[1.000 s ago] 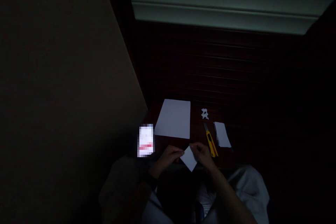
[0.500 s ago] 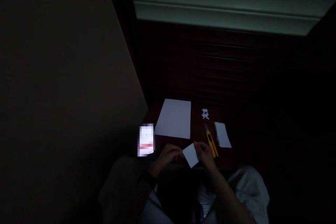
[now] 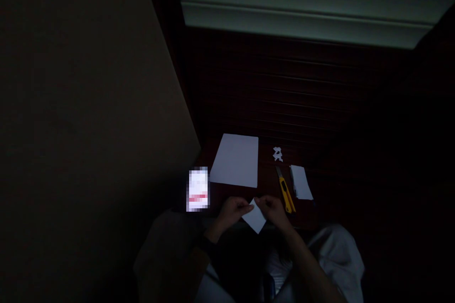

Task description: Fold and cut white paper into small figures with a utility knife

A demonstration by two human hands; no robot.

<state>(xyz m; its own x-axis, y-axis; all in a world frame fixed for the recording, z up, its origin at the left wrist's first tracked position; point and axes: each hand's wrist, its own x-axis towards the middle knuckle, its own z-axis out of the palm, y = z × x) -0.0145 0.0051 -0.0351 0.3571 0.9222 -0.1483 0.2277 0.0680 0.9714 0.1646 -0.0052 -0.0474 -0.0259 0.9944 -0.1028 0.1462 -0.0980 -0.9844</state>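
Note:
A small white square of paper (image 3: 255,219) is held cornerwise over the near edge of the table. My left hand (image 3: 233,210) pinches its left side near the top, thumb on the paper's face. Close by, my right hand (image 3: 273,210) grips the upper right edge by the top corner, so both sets of fingertips almost meet. Right of that hand lies a yellow utility knife (image 3: 285,194) with its blade pointing away from me. Dim light hides the finer finger detail and any crease in the paper.
A large white sheet (image 3: 236,160) lies at the table's back left. Small folded white paper pieces (image 3: 277,154) sit to its right, and a stack of white paper (image 3: 301,182) is at the right edge. A bright, blurred-out screen (image 3: 198,189) stands at the left.
Both hands have come closer together along the paper's top corner. The paper square has shifted slightly left and toward me. Other things on the table stay put.

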